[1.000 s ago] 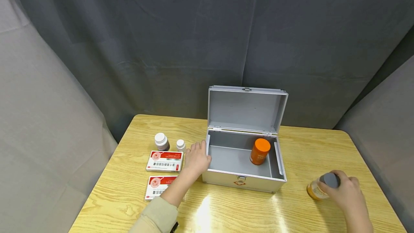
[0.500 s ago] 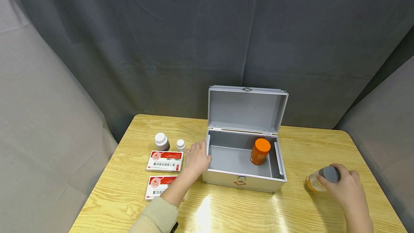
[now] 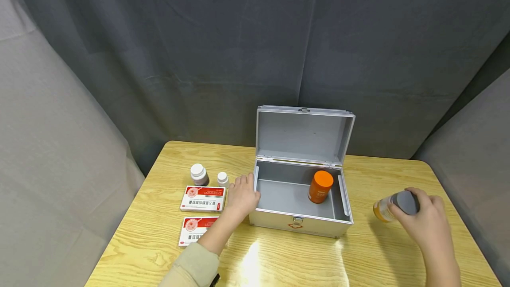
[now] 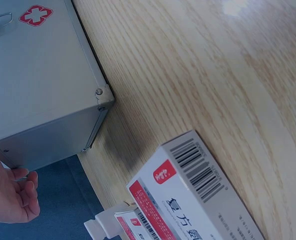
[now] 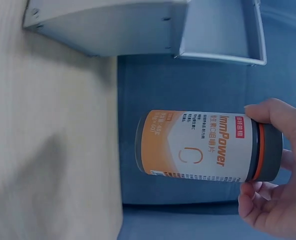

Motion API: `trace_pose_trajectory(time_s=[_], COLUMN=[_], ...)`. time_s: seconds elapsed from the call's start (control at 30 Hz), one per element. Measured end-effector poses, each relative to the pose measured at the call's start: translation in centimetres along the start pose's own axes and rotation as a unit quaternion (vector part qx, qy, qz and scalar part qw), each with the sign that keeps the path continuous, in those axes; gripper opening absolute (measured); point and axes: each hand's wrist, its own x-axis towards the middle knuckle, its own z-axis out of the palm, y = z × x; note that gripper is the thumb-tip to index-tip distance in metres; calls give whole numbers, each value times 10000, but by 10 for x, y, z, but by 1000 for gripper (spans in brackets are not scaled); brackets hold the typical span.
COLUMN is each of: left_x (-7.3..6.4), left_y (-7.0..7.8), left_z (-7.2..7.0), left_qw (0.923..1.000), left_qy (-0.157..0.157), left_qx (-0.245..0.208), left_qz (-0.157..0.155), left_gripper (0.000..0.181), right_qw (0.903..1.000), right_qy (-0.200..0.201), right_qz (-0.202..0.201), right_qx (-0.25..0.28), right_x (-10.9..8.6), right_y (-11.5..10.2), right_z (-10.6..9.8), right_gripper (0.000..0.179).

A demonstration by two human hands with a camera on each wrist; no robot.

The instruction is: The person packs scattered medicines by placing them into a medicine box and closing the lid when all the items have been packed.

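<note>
The right hand (image 3: 427,219) grips a white-and-orange cylindrical bottle (image 5: 197,146) by its dark-grey cap (image 5: 271,150) above the wood-grain surface (image 3: 295,262); the left hand (image 3: 242,196) holds the left rim (image 3: 256,171) of the open silver metal case (image 3: 275,222).

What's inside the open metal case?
One orange jar, toward the right end of the case. Anything beneath the jar or close behind the front wall is hidden.

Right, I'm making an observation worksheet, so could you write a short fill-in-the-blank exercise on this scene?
1. The hinged gray lid of the silver metal case is ____.
2. The person's right hand grips an orange-and-white cylindrical bottle by its dark gray ____.
3. The orange cylindrical jar is ____ the case.

Missing words: open; cap; inside
</note>
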Motion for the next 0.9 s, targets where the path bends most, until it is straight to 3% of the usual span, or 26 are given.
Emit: trace_pose_trajectory(time_s=[0.43, 0.9], left_x=[-1, 0], left_y=[0, 0], left_z=[-1, -1], left_qw=[9999, 10000], left_qy=[93, 27], left_qx=[-63, -53], left_qz=[34, 3], left_gripper=[53, 56], right_qw=[9966, 9930], right_qy=[701, 931], right_qz=[-305, -600], right_qx=[291, 408], right_x=[0, 4], right_y=[-35, -56], right_z=[-7, -4], right_gripper=[56, 54])
